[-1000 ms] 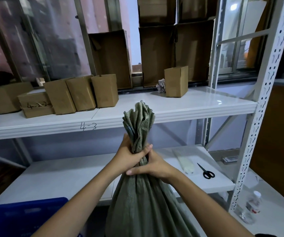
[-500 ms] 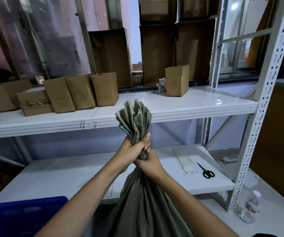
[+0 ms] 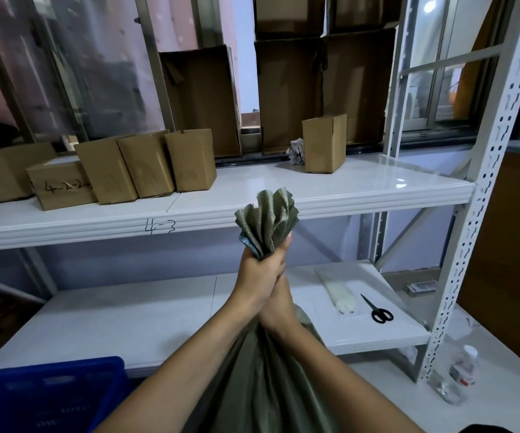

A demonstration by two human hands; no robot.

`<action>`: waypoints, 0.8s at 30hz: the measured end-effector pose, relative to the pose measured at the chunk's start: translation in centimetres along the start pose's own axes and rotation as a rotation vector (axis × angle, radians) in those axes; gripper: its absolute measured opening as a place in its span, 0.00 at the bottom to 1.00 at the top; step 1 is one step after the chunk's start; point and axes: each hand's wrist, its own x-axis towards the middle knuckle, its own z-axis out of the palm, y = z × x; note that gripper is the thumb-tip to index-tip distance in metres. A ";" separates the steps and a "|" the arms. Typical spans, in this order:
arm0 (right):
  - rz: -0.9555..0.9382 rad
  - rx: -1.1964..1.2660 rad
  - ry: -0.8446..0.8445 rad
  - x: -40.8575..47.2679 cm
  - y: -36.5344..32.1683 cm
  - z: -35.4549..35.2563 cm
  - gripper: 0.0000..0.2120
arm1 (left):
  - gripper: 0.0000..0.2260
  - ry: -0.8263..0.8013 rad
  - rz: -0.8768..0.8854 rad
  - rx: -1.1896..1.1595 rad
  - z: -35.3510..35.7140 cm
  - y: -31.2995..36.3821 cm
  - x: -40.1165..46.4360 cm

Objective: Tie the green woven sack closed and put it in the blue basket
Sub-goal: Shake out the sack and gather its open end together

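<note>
In front of the shelving, held upright: green woven sack [image 3: 262, 379], mouth gathered into a fanned ruffle. Left hand [image 3: 258, 273] fisted tight round the neck; right hand [image 3: 279, 307] gripping just below, touching the left. No tie on yet. Pack of white ties [image 3: 341, 293] and scissors [image 3: 379, 312] on lower shelf [image 3: 127, 314], right. Blue basket [image 3: 43, 395] lower left. Risk: freeing a hand to reach lets the gathers spring open.
</note>
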 end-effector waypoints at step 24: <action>0.168 0.312 -0.161 1.0 -0.3 0.4 0.12 | 0.17 -0.348 -0.095 -0.017 -2.7 2.4 2.6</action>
